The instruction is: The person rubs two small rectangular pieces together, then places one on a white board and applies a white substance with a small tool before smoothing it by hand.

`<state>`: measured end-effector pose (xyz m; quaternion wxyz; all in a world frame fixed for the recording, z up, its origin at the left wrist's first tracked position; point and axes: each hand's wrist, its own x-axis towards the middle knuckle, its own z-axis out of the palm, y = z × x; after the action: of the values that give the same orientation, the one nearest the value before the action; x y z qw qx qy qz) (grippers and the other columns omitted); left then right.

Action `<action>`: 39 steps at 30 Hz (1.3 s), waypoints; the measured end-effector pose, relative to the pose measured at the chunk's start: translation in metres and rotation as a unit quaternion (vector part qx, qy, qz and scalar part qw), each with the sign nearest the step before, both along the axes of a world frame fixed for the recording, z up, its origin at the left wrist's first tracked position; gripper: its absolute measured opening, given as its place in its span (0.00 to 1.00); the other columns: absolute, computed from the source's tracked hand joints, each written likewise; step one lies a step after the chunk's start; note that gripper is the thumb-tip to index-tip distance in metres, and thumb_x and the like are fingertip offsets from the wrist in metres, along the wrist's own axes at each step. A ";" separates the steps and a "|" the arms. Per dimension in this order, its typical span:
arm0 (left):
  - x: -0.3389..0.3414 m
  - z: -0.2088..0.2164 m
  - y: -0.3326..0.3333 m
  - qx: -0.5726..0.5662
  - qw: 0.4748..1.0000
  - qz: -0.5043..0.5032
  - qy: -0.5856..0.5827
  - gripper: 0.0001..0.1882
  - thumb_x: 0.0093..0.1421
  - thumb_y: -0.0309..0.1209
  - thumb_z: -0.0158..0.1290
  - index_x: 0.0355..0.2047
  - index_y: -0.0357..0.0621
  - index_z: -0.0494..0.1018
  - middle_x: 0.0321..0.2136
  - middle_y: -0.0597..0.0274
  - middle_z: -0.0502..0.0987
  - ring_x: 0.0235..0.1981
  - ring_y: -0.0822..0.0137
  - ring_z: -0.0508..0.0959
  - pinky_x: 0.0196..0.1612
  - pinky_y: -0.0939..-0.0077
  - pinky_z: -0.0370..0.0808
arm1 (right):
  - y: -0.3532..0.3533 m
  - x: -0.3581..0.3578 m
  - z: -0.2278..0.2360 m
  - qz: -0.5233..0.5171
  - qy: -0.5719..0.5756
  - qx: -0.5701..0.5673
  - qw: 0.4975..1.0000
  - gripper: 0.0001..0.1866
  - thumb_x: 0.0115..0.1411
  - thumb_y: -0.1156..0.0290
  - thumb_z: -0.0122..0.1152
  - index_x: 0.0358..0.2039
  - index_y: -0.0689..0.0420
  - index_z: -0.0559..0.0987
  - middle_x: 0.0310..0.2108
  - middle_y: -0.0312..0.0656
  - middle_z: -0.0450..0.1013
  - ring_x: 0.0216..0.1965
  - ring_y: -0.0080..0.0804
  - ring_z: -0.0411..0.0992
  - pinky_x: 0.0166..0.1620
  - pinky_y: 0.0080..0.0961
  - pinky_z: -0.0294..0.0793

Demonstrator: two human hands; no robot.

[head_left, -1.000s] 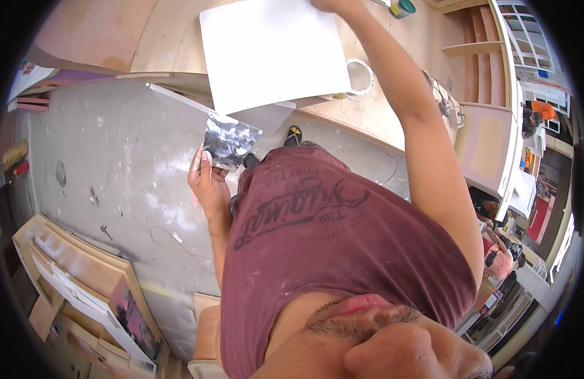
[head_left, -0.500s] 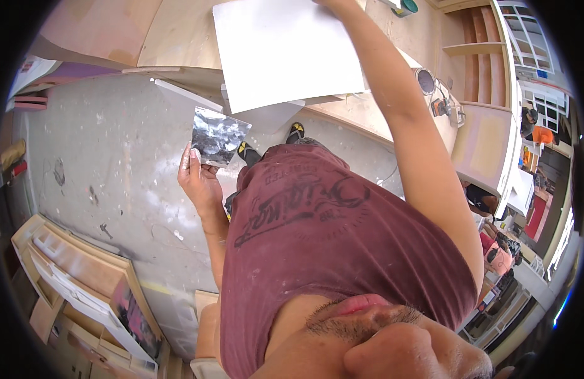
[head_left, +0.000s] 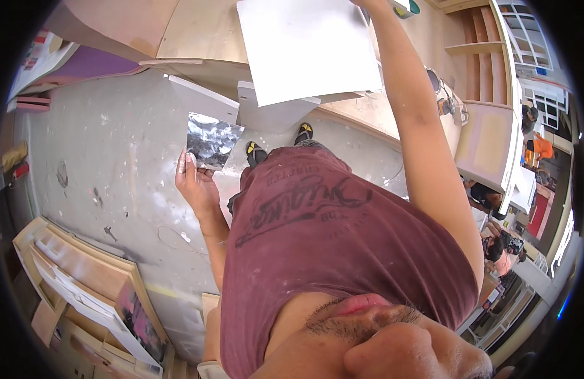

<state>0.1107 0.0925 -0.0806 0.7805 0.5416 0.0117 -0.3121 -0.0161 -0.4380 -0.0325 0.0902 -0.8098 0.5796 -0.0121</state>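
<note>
The left hand (head_left: 197, 184) is clamped on a thin rectangular dark piece (head_left: 214, 142), gripping its lower-left corner with the thumb on the face towards the camera. The piece looks flat and stiff, its black surface cloudy with white and grey smears. Most of it juts out past the fingertips, above the grey floor (head_left: 109, 170), whose hard, worn surface is blotched with white.

The right hand (head_left: 366, 4) is at the upper right corner of a large white sheet (head_left: 312, 54), partly cut off by the picture's top edge, so I cannot tell how its fingers are set. The sheet is smooth, matte and straight-edged, and its near corner reaches past the edge of the worktop (head_left: 207, 30), which is pale wood with visible grain. The dark piece is below and left of that corner, apart from it in view.

A rounded green container (head_left: 411, 9) stands just beyond the right forearm. At lower left are plywood frames (head_left: 83, 268) with pale, squared edges.
</note>
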 end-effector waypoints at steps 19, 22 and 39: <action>0.000 0.010 0.010 0.004 1.000 0.020 0.000 0.20 0.68 0.29 0.47 0.56 0.26 0.65 0.42 0.51 0.77 0.37 0.65 0.80 0.35 0.74 0.80 | 0.142 0.106 0.001 0.221 -0.088 -0.097 0.966 0.11 0.51 0.72 0.54 0.33 0.62 0.81 0.34 0.57 0.78 0.38 0.54 0.79 0.40 0.46 0.78; 0.000 0.005 0.015 -0.003 1.000 0.021 0.001 0.21 0.68 0.28 0.47 0.57 0.26 0.64 0.43 0.50 0.77 0.37 0.64 0.80 0.36 0.73 0.80 | 0.047 0.043 0.002 0.070 -0.019 -0.131 0.989 0.13 0.53 0.73 0.53 0.36 0.64 0.81 0.38 0.59 0.78 0.42 0.53 0.78 0.44 0.45 0.78; -0.016 0.000 0.012 -0.015 0.999 0.046 -0.003 0.20 0.68 0.30 0.47 0.56 0.29 0.65 0.42 0.53 0.76 0.36 0.67 0.79 0.33 0.75 0.78 | 0.229 0.123 0.015 0.374 -0.029 0.017 0.927 0.15 0.50 0.72 0.57 0.38 0.60 0.83 0.33 0.52 0.80 0.37 0.47 0.80 0.39 0.40 0.79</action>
<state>0.0945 0.1044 -0.0802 0.8018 0.5300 0.0296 -0.2743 0.1069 -0.2090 -0.0171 0.1184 -0.9654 0.2320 0.0085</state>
